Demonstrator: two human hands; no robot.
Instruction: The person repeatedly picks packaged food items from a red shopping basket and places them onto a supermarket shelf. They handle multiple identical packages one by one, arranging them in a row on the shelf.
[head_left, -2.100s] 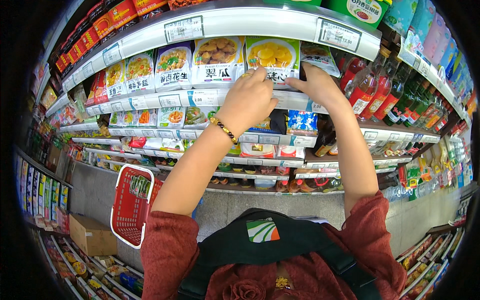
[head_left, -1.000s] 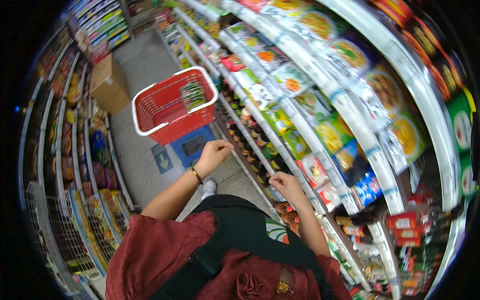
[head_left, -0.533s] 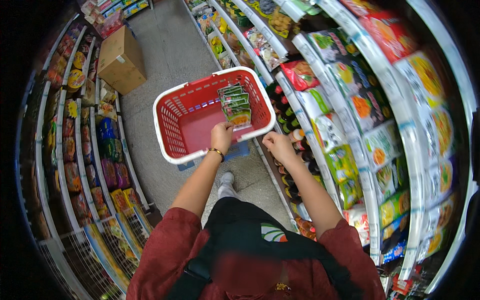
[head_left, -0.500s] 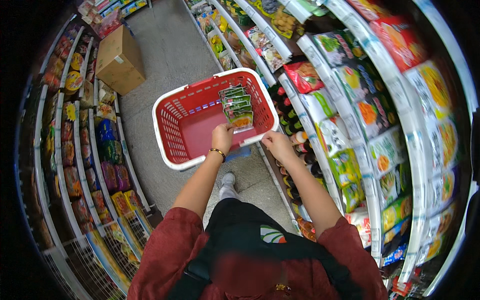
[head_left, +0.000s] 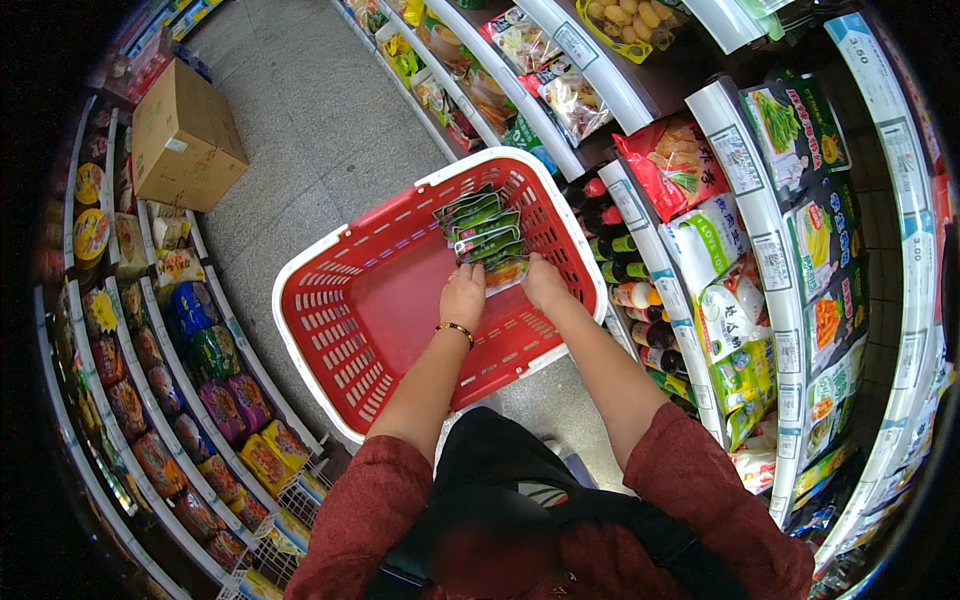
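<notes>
A red shopping basket (head_left: 385, 290) with a white rim is in front of me. Inside its right part, a row of green food packets (head_left: 490, 232) stands overlapping, the nearest one with an orange picture and a clear lower edge. My left hand (head_left: 464, 303) reaches in over the near rim, its closed fingers at the left side of the nearest packet. On that packet's right side are the closed fingers of my right hand (head_left: 545, 284). Fingertips of both hands are partly hidden by the packets. A beaded bracelet (head_left: 456, 332) circles my left wrist.
Close along the right run shelves (head_left: 745, 150) of bagged foods, with dark bottles (head_left: 655, 335) low down. Shelves of colourful packets (head_left: 215, 350) line the left side. A cardboard box (head_left: 190, 140) stands at the far left, beside the grey aisle floor (head_left: 290, 110).
My right hand has left the basket's near rim and moved inside to the packets. My left hand has gone further in. The basket looks larger and nearer, and the view has shifted.
</notes>
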